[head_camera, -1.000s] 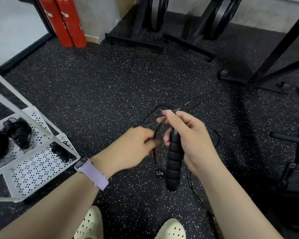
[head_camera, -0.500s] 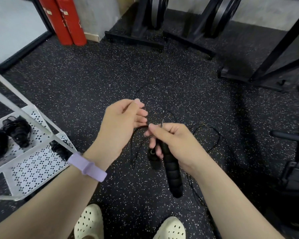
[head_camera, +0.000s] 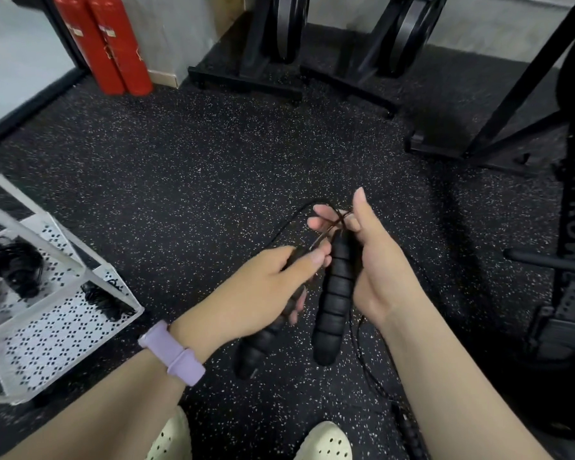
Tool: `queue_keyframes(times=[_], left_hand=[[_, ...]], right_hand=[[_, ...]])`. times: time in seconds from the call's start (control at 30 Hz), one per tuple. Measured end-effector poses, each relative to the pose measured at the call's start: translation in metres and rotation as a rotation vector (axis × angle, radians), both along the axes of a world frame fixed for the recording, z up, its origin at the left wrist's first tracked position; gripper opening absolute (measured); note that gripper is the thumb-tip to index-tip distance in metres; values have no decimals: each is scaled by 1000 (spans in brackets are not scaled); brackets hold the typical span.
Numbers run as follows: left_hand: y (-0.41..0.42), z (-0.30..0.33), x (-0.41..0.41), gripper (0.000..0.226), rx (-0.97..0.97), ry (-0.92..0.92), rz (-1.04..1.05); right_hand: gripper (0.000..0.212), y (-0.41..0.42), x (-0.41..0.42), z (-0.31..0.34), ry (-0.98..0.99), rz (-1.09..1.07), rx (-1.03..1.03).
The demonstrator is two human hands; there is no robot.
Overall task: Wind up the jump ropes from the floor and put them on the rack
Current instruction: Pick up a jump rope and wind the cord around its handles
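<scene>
My right hand [head_camera: 375, 267] holds one black ribbed jump rope handle [head_camera: 332, 300] upright, fingers curled round its top where the thin black cord [head_camera: 292, 219] loops over them. My left hand [head_camera: 266, 290] grips the second black handle [head_camera: 256, 350], which slants down to the left beside the first. More cord hangs under my right wrist down to the floor. The white perforated rack [head_camera: 57, 330] stands at the left, with wound black ropes [head_camera: 17, 263] on its shelf.
Two red cylinders [head_camera: 103, 44] stand at the back left wall. Black weight-plate stands [head_camera: 279, 34] line the back, and a black frame [head_camera: 525, 104] and machine fill the right side. Another black handle [head_camera: 409, 429] lies on the speckled floor by my right foot.
My left hand moved from pinching the cord above to gripping the second handle beside the first. My right hand lifted its handle, with the cord now looped over its fingers.
</scene>
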State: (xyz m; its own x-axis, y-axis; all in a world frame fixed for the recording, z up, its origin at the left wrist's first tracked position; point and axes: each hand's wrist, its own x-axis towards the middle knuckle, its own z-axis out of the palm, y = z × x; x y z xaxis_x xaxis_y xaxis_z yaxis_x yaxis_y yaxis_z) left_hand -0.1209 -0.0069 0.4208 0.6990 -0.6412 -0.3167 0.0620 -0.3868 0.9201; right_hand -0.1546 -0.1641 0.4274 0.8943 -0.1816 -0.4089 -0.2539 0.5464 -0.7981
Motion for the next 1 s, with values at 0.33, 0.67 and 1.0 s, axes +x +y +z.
queue_keyframes(times=[0.33, 0.67, 1.0], left_hand=[[-14, -9, -8, 40, -66, 60, 427], [-9, -2, -11, 29, -40, 75, 332], [-5, 4, -10, 31, -41, 64, 370]], right_hand=[[28, 11, 2, -6, -15, -12, 159], [37, 16, -2, -7, 37, -10, 127], [35, 18, -3, -11, 0, 5, 155]])
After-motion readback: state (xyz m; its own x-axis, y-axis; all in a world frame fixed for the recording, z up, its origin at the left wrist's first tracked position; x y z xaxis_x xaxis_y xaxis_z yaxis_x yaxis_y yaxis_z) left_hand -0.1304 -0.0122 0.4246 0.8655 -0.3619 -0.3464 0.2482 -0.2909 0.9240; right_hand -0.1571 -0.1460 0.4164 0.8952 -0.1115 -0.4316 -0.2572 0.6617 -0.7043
